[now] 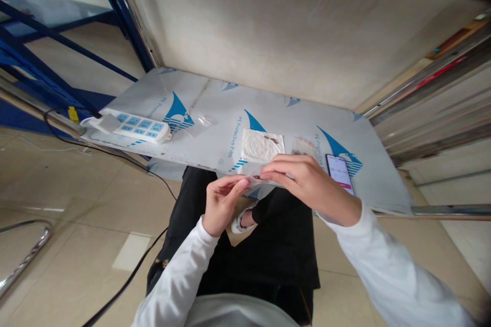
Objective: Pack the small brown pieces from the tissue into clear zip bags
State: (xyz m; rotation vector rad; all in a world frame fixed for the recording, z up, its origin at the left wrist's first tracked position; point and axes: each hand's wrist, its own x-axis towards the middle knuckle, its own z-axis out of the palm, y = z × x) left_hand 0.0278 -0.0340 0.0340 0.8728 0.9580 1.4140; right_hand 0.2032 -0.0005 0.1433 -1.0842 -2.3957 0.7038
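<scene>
Just over the table's front edge, my two hands meet at their fingertips. My left hand [222,202] pinches what looks like a small clear plastic bag [251,182] between thumb and forefinger. Closed at its fingertips, my right hand [295,173] is at a small reddish-brown piece [257,177] by the bag's mouth; the exact grip is too small to make out. Beyond them lies a square white paper pad [259,147] with a few similar brown pieces [272,139] on its far right part. Another small clear bag [304,146], with dark contents, lies behind my right hand.
A lit phone [339,172] lies right of my right hand. On the left stands a white power strip [141,129] with a plug and black cable. Crumpled clear plastic [203,119] rests on the film-covered table [215,138]. A wall panel [261,36] rises behind.
</scene>
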